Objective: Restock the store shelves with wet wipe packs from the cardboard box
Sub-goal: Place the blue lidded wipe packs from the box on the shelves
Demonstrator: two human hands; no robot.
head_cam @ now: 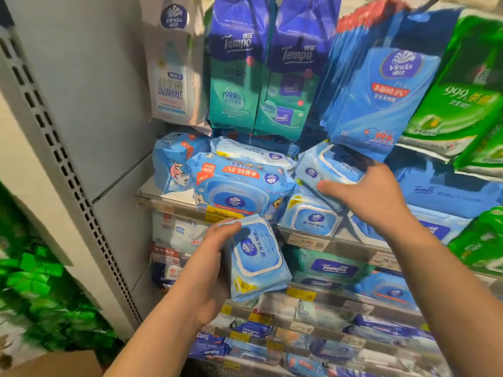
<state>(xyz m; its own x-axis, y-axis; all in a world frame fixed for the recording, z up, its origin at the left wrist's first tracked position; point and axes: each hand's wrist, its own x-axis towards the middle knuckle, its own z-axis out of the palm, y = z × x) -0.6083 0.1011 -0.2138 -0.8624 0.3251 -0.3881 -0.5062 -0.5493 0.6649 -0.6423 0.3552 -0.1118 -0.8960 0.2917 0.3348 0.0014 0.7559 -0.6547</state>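
My left hand (pixel 211 263) grips a light-blue wet wipe pack (pixel 257 258) with a white-rimmed lid, held upright in front of the shelf edge. My right hand (pixel 373 194) holds a second light-blue pack (pixel 330 167) tilted on top of the stacked packs on the shelf (pixel 163 198), fingers curled over its right end. A larger blue pack with orange labels (pixel 239 186) lies upside down in the middle of that shelf. A corner of the cardboard box (pixel 54 363) shows at the bottom left.
Tall Tempo packs (pixel 261 77), blue Vinda packs (pixel 381 85) and green packs (pixel 462 99) hang above the shelf. Lower shelves hold more wipe packs behind price tags (pixel 307 242). A grey perforated upright (pixel 62 164) borders the left side.
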